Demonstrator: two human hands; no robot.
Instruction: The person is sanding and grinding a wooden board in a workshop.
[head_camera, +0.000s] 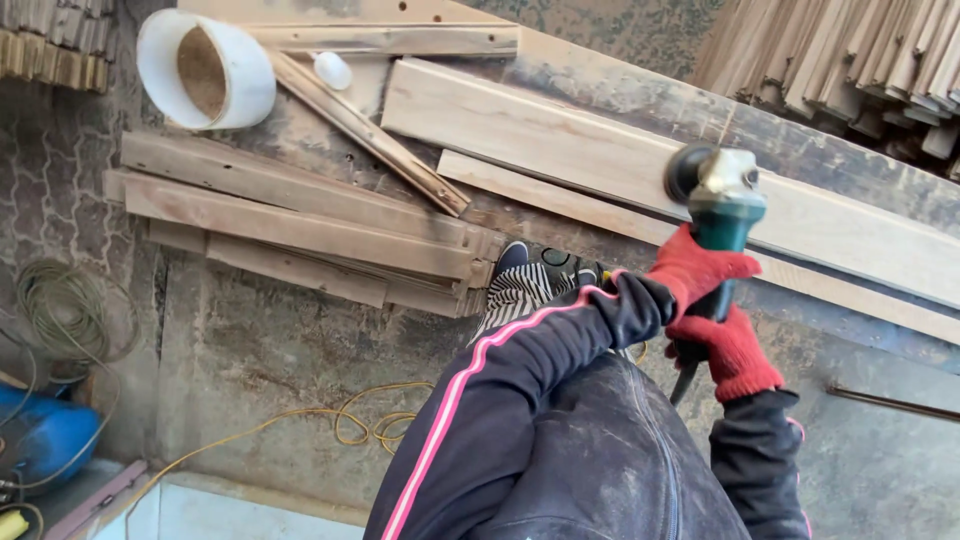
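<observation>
Dusty dark trousers (600, 450) and a black sleeve with a pink stripe (500, 370) fill the lower middle of the view, with a zebra-patterned shoe (525, 285) planted on the edge of a stack of weathered boards (300, 225). Beyond them, a green-bodied angle grinder (722, 205) is gripped in two red knit gloves. The left hand (695, 268) is wrapped around the body just behind the head; the right hand (735, 350) is clenched around the rear handle, where the cord leaves. Both sets of fingers are closed tight on the tool.

The grinder's disc is laid against a long pale plank (600, 140), which rests on a dirty workbench (300, 340), with a narrower strip (560, 200) just beside it.

For clean work, the disc is best kept nearly flat to the plank and drawn along the grain with light, even pressure, so that no hollows are dug. The two-handed grip should be kept, and the cord held clear of the disc. The plank is not seen to be clamped, so it could creep under the tool. A white bucket (205, 70) and a yellow cable (340, 420) lie well apart from the work.
</observation>
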